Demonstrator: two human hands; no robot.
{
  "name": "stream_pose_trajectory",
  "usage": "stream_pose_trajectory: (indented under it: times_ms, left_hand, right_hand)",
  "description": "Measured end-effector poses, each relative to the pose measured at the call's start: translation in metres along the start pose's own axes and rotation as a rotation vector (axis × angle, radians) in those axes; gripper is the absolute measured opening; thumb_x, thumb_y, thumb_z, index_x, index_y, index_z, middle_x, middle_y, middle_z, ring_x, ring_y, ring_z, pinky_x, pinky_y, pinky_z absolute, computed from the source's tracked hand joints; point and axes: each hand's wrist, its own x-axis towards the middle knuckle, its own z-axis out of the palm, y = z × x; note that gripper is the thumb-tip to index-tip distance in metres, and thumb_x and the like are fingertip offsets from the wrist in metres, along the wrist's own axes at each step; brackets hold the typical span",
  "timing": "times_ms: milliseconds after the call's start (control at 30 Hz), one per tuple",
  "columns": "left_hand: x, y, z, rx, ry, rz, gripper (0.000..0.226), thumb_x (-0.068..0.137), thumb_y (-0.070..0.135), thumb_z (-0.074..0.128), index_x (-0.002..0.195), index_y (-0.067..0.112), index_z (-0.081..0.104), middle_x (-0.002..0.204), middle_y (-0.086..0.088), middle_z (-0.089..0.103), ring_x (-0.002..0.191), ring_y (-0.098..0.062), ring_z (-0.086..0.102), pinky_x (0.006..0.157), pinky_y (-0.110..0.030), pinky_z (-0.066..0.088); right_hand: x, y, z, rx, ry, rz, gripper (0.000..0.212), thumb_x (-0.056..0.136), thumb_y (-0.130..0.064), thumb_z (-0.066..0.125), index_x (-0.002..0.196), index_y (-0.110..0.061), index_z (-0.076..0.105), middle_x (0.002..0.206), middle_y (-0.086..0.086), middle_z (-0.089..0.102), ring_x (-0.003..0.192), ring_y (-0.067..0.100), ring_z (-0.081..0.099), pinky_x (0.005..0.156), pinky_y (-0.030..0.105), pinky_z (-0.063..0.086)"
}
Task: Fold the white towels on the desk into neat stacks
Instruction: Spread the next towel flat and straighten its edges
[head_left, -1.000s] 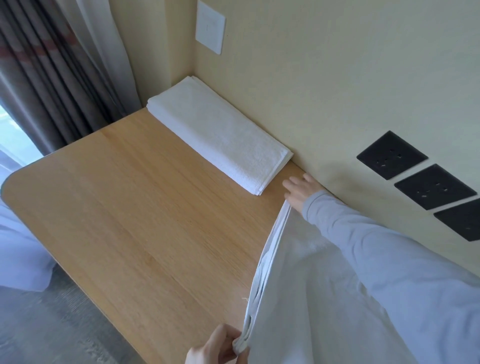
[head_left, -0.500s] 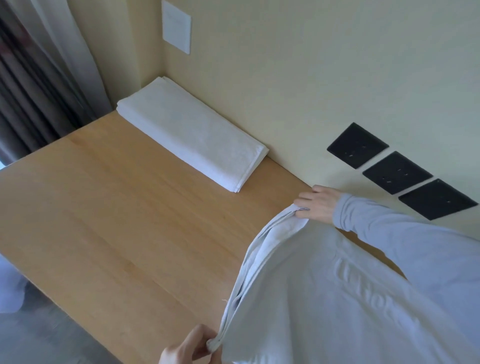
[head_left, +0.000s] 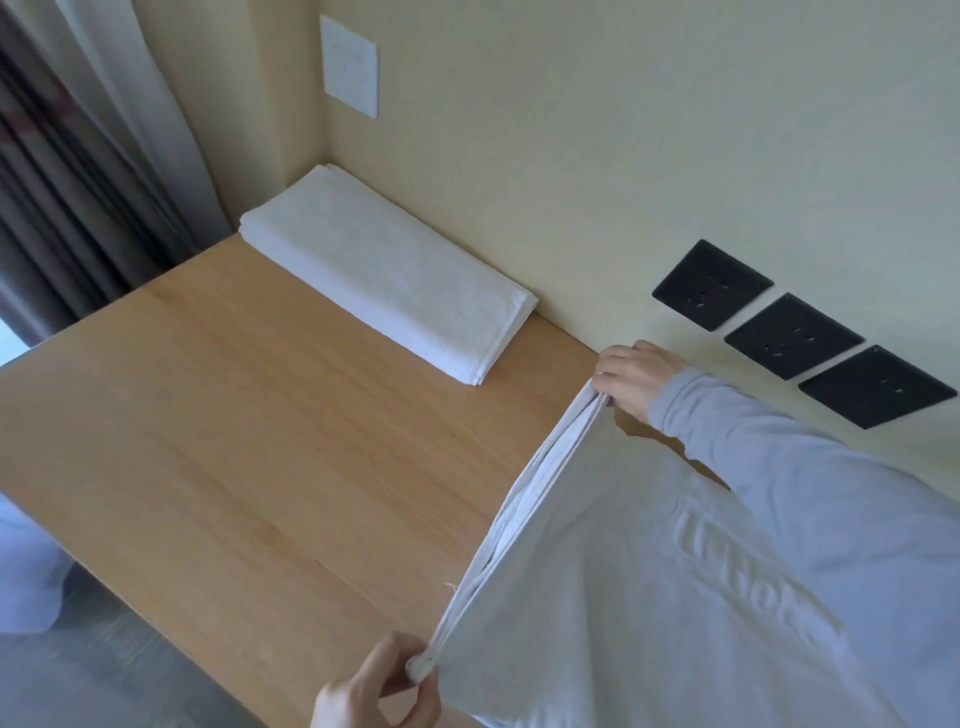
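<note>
Folded towel (head_left: 387, 270) against wall, white towel (head_left: 649, 571) held stretched

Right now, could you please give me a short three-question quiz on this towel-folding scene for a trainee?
1. True or false: the folded towel lies along the wall.
2. How many black sockets are on the wall? A two, B three, C four.
3. What do the left hand and right hand each pinch?
Key: 1 true; 2 B; 3 a corner of the second towel, stretched between them.
</note>
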Motion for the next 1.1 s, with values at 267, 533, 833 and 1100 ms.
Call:
stream_pose_trajectory:
  times_ms: [267, 533, 833, 1100]
  left_hand:
    - [0.031, 0.027, -0.024, 0.027, 0.22, 0.158, 0.052, 0.053, -0.014, 0.077, 0.076, 0.03, 0.063, 0.058, 0.019, 0.062, 0.051, 0.004, 0.06, 0.06, 0.0, 0.041]
    - [0.086, 0.14, -0.038, 0.073, 0.181, 0.465, 0.039, 0.067, -0.012, 0.072, 0.074, 0.026, 0.062, 0.075, 0.021, 0.064, 0.063, 0.003, 0.059, 0.061, 0.0, 0.04]
    - [0.099, 0.369, -0.032, 0.178, 0.078, 1.036, 0.033, 0.08, -0.007, 0.064, 0.083, 0.024, 0.056, 0.073, 0.016, 0.064, 0.079, 0.01, 0.057, 0.07, 0.003, 0.037]
    - [0.03, 0.6, -0.06, 0.035, 0.342, 1.569, 0.009, 0.083, 0.017, 0.05, 0.09, 0.022, 0.053, 0.074, 0.012, 0.06, 0.076, 0.017, 0.052, 0.069, 0.005, 0.033]
  right_hand:
    - [-0.099, 0.048, -0.018, 0.384, 0.245, 0.261, 0.012, 0.083, -0.009, 0.066, 0.088, -0.001, 0.072, 0.091, 0.013, 0.068, 0.087, 0.029, 0.061, 0.08, 0.035, 0.049]
    - [-0.246, 0.091, -0.05, 0.338, 0.61, 0.499, 0.019, 0.074, -0.017, 0.059, 0.06, -0.004, 0.064, 0.061, 0.007, 0.063, 0.054, 0.027, 0.061, 0.054, 0.027, 0.047]
    - [-0.436, 0.141, -0.112, 0.35, 0.69, 0.896, 0.011, 0.071, -0.01, 0.079, 0.071, -0.005, 0.069, 0.072, 0.008, 0.067, 0.068, 0.028, 0.064, 0.064, 0.034, 0.05]
    - [-0.612, 0.162, -0.226, 0.039, 1.234, 1.093, 0.021, 0.074, -0.016, 0.074, 0.066, -0.002, 0.06, 0.061, 0.009, 0.06, 0.06, 0.016, 0.053, 0.063, 0.015, 0.036]
